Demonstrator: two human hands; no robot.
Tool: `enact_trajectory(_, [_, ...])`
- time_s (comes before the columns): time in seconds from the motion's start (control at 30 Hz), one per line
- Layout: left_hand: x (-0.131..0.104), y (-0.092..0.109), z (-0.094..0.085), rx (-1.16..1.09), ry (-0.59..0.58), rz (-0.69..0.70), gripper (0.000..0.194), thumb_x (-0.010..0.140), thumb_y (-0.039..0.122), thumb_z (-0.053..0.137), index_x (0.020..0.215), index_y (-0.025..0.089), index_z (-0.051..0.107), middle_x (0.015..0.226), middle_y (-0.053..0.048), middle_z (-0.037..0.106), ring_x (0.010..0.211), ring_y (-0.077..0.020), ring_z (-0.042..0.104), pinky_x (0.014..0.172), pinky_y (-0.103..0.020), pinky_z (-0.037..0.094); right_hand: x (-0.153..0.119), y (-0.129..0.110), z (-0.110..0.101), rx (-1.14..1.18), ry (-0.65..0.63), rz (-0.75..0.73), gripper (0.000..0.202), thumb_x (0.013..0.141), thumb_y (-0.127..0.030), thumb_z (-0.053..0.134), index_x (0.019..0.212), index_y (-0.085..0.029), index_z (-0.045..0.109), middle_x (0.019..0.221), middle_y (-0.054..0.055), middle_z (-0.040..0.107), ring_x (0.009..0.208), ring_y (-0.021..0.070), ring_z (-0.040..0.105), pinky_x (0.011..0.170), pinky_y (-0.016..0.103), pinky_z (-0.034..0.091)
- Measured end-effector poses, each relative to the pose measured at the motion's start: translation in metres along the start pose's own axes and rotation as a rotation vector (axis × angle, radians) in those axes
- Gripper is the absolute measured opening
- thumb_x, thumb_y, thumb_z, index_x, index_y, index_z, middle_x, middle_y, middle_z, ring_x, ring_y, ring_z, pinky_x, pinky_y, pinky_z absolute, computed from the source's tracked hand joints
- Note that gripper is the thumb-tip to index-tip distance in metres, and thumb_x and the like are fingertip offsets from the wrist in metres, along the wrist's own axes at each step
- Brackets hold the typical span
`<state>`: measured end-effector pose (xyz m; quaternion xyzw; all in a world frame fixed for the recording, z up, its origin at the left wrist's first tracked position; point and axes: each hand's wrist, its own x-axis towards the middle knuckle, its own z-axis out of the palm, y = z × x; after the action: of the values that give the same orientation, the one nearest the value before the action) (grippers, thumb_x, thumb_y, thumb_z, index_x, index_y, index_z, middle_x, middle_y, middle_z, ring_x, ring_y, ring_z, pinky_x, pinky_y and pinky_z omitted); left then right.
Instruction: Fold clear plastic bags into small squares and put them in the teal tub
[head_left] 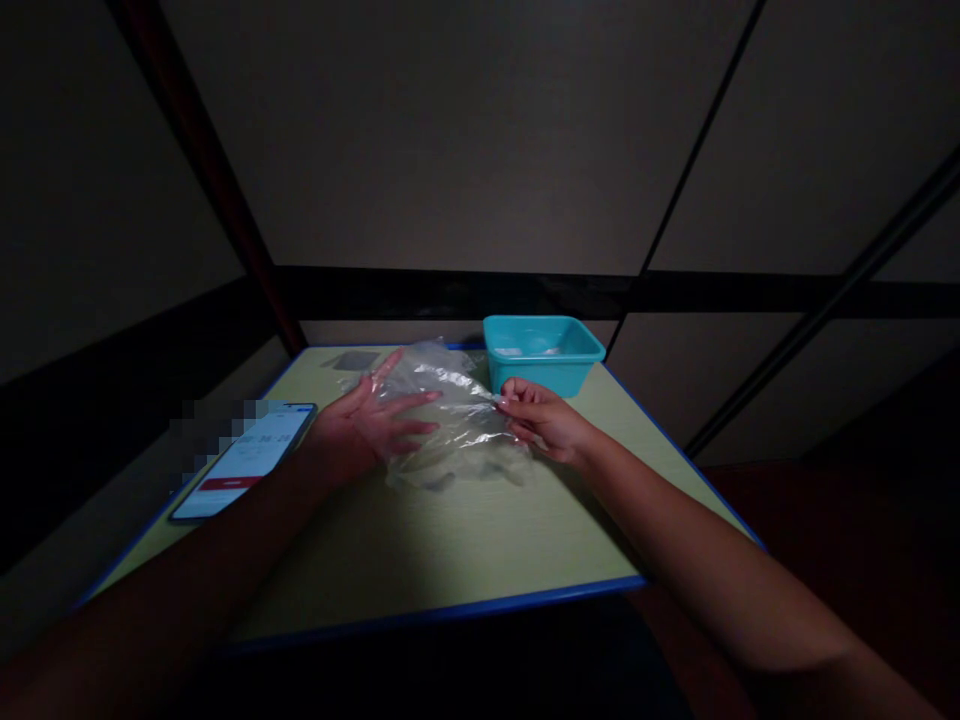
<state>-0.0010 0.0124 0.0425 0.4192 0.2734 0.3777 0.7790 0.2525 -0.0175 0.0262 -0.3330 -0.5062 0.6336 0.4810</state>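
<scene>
A crumpled clear plastic bag (pixel 450 425) stretches between my two hands above the table. My right hand (pixel 541 415) is closed in a pinch on the bag's right side, just in front of the teal basket (pixel 544 375). On the other side, my left hand (pixel 375 415) is open with its fingers spread against the film. Whether those fingers lie inside the bag or only behind it, I cannot tell. Inside the basket some pale or clear items show, too dim to name.
The pale yellow-green table (pixel 517 530) has a blue edge. At its left lies a phone (pixel 247 460) with a lit screen, close to my left forearm. A flat grey piece (pixel 352 360) lies near the back left corner. A panelled wall (pixel 450 150) stands behind the table.
</scene>
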Motion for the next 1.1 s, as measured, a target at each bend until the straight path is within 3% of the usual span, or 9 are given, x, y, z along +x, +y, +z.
enact_trajectory(0.1, [0.001, 0.0, -0.004, 0.017, -0.003, -0.014, 0.048, 0.099, 0.046, 0.02, 0.145, 0.036, 0.025, 0.113, -0.009, 0.068, 0.071, -0.0268, 0.071, 0.057, -0.033, 0.05, 0.0, 0.002, -0.005, -0.152, -0.028, 0.133, 0.037, 0.064, -0.045, 0.077, 0.076, -0.019, 0.054, 0.043, -0.012, 0.041, 0.029, 0.0038, 0.027, 0.028, 0.017, 0.022])
enact_trajectory(0.2, [0.001, 0.0, -0.008, 0.022, -0.024, -0.035, 0.05, 0.098, 0.049, 0.023, 0.144, 0.033, 0.028, 0.115, -0.011, 0.067, 0.066, -0.0262, 0.071, 0.055, -0.031, 0.049, 0.001, 0.004, -0.008, -0.247, -0.054, 0.172, 0.035, 0.064, -0.046, 0.076, 0.069, -0.016, 0.057, 0.04, -0.011, 0.041, 0.031, 0.0033, 0.026, 0.028, 0.017, 0.02])
enact_trajectory(0.37, [0.004, -0.002, -0.012, 0.033, -0.137, -0.097, 0.055, 0.095, 0.052, 0.031, 0.144, 0.028, 0.029, 0.118, -0.016, 0.065, 0.082, -0.0341, 0.07, 0.056, -0.035, 0.051, 0.003, -0.001, -0.013, -0.285, 0.142, 0.037, 0.036, 0.06, -0.045, 0.079, 0.064, -0.017, 0.057, 0.049, -0.006, 0.051, 0.042, 0.007, 0.043, 0.038, 0.019, 0.035])
enact_trajectory(0.5, [0.009, -0.007, -0.016, 0.017, -0.129, -0.099, 0.06, 0.09, 0.051, 0.045, 0.142, 0.023, 0.034, 0.111, -0.016, 0.068, 0.092, -0.0345, 0.069, 0.078, -0.046, 0.052, 0.001, -0.012, -0.013, -0.24, 0.28, -0.065, 0.039, 0.059, -0.048, 0.079, 0.066, -0.018, 0.054, 0.066, 0.0, 0.062, 0.062, 0.0135, 0.059, 0.054, 0.026, 0.047])
enact_trajectory(0.67, [0.012, -0.011, -0.02, 0.052, -0.158, -0.034, 0.059, 0.091, 0.043, 0.047, 0.144, 0.023, 0.029, 0.117, -0.016, 0.066, 0.104, -0.0299, 0.065, 0.09, -0.045, 0.047, -0.005, -0.022, -0.004, -0.371, 0.372, -0.434, 0.034, 0.072, -0.049, 0.071, 0.076, -0.022, 0.051, 0.078, 0.001, 0.065, 0.074, 0.0179, 0.065, 0.07, 0.033, 0.048])
enact_trajectory(0.8, [0.011, -0.013, -0.02, 0.076, -0.201, 0.031, 0.06, 0.09, 0.043, 0.052, 0.143, 0.025, 0.033, 0.121, -0.015, 0.063, 0.112, -0.0275, 0.061, 0.092, -0.042, 0.046, -0.013, -0.024, 0.005, -0.545, 0.474, -0.701, 0.018, 0.088, -0.038, 0.058, 0.084, -0.024, 0.046, 0.082, 0.001, 0.063, 0.071, 0.0158, 0.064, 0.07, 0.032, 0.048])
enact_trajectory(0.93, [0.011, -0.017, -0.023, 0.115, -0.214, 0.067, 0.054, 0.089, 0.038, 0.054, 0.139, 0.021, 0.041, 0.128, -0.015, 0.059, 0.121, -0.0298, 0.053, 0.096, -0.044, 0.044, -0.021, -0.022, 0.009, -0.841, 0.598, -0.895, 0.005, 0.092, -0.026, 0.051, 0.088, -0.024, 0.048, 0.084, 0.002, 0.064, 0.076, 0.0162, 0.064, 0.07, 0.031, 0.048])
enact_trajectory(1.0, [0.011, -0.018, -0.024, 0.144, -0.197, 0.089, 0.048, 0.087, 0.032, 0.058, 0.133, 0.021, 0.048, 0.129, -0.013, 0.059, 0.123, -0.0299, 0.052, 0.096, -0.044, 0.044, -0.024, -0.021, 0.011, -0.981, 0.587, -0.987, 0.004, 0.09, -0.02, 0.052, 0.09, -0.023, 0.049, 0.085, 0.003, 0.064, 0.079, 0.0171, 0.063, 0.071, 0.032, 0.048])
enact_trajectory(1.1, [0.01, -0.018, -0.024, 0.216, -0.116, 0.118, 0.039, 0.08, 0.026, 0.065, 0.118, 0.022, 0.059, 0.127, -0.01, 0.061, 0.123, -0.0292, 0.051, 0.097, -0.044, 0.045, -0.027, -0.02, 0.016, -1.15, 0.423, -1.085, 0.01, 0.088, -0.014, 0.052, 0.091, -0.023, 0.05, 0.086, 0.004, 0.065, 0.08, 0.0171, 0.062, 0.072, 0.03, 0.048])
